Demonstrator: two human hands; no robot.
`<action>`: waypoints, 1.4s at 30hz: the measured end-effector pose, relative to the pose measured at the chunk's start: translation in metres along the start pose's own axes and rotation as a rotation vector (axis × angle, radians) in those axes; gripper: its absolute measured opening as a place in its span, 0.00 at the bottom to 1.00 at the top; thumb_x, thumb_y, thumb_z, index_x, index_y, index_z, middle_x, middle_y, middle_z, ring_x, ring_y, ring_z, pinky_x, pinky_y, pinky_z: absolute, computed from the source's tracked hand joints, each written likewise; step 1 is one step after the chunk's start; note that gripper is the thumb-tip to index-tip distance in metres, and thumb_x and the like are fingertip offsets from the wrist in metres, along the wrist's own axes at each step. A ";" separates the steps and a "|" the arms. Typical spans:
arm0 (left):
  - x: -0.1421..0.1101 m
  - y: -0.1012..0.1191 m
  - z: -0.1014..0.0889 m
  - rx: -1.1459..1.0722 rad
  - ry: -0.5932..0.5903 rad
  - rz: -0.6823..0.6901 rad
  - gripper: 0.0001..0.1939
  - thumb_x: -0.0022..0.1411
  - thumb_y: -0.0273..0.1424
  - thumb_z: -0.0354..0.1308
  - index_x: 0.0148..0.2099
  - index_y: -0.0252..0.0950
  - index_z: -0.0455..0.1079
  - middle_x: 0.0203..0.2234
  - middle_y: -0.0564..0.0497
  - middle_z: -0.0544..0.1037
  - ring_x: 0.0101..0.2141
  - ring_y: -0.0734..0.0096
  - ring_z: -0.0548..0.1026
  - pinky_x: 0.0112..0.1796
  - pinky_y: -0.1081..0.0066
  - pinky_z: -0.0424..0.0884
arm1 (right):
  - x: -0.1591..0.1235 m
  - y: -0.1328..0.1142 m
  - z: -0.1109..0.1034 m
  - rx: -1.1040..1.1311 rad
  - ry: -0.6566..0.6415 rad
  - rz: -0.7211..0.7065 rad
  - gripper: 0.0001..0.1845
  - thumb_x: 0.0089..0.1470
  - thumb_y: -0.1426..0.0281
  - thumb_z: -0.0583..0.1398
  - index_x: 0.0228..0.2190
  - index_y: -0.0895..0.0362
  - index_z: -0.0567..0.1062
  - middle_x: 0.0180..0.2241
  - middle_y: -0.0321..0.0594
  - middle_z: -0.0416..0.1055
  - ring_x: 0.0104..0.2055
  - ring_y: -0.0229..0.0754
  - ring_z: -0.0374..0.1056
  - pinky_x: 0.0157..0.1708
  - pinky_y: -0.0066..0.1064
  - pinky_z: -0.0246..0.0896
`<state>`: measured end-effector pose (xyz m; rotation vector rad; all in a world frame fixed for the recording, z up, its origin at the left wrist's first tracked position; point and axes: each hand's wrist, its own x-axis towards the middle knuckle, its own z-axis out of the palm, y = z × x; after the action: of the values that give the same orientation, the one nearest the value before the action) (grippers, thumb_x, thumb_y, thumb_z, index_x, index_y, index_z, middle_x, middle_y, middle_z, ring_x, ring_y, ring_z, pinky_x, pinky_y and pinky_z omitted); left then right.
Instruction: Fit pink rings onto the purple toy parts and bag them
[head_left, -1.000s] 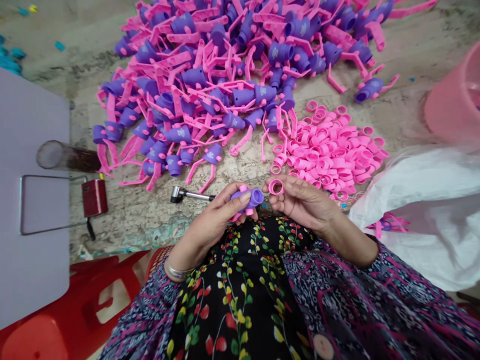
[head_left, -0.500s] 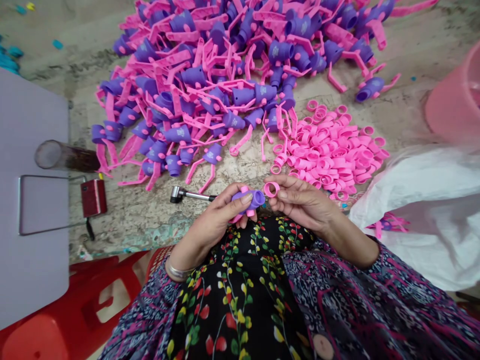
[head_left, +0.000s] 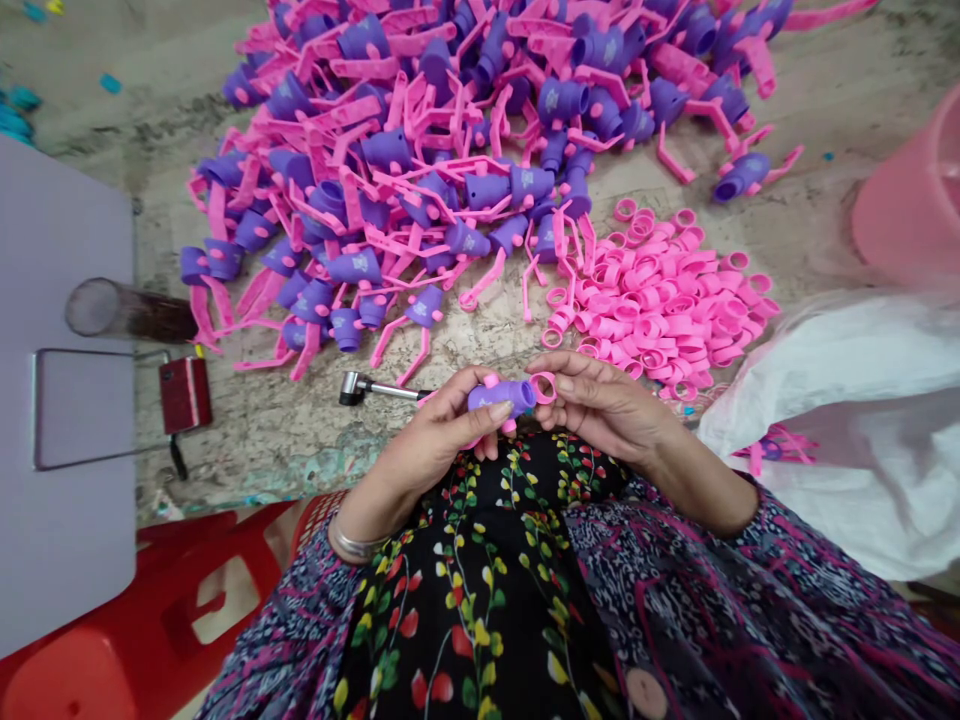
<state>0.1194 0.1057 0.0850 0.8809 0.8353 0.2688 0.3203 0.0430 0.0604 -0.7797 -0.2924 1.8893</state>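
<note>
My left hand [head_left: 442, 415] grips a purple plastic barrel piece [head_left: 501, 398] with pink knobs on its sides, its round mouth turned to the right. Between thumb and fingers my right hand [head_left: 600, 400] pinches a pink ring [head_left: 543, 388], right at that mouth; whether the two touch I cannot tell. Beyond my hands lies a heap of purple barrels with pink arms [head_left: 405, 200]. A pile of loose pink rings [head_left: 667, 300] sits past my right hand. To the left of my left hand is a metal tool with a dark, angled head [head_left: 382, 387].
A pink bucket [head_left: 900, 200] stands at right, above a white sack [head_left: 862, 420] with pink parts at its opening. On the left are a pale panel [head_left: 64, 350], a brown drinking glass [head_left: 127, 310], a dark red box [head_left: 185, 393] and a red plastic stool [head_left: 75, 670].
The purple barrel has turned and shifted slightly right in my left hand, bringing its mouth up to the pink ring. My right hand has hardly moved.
</note>
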 end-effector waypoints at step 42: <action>-0.001 0.004 0.004 0.304 0.156 0.015 0.16 0.58 0.39 0.63 0.43 0.37 0.66 0.26 0.56 0.72 0.22 0.79 0.67 0.23 0.77 0.65 | 0.005 0.005 -0.003 -0.150 0.071 -0.056 0.13 0.41 0.69 0.73 0.33 0.54 0.81 0.27 0.32 0.77 0.27 0.31 0.73 0.31 0.21 0.70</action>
<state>0.1224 0.1050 0.0902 1.1615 1.0319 0.2283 0.3177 0.0448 0.0537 -0.9286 -0.4110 1.7982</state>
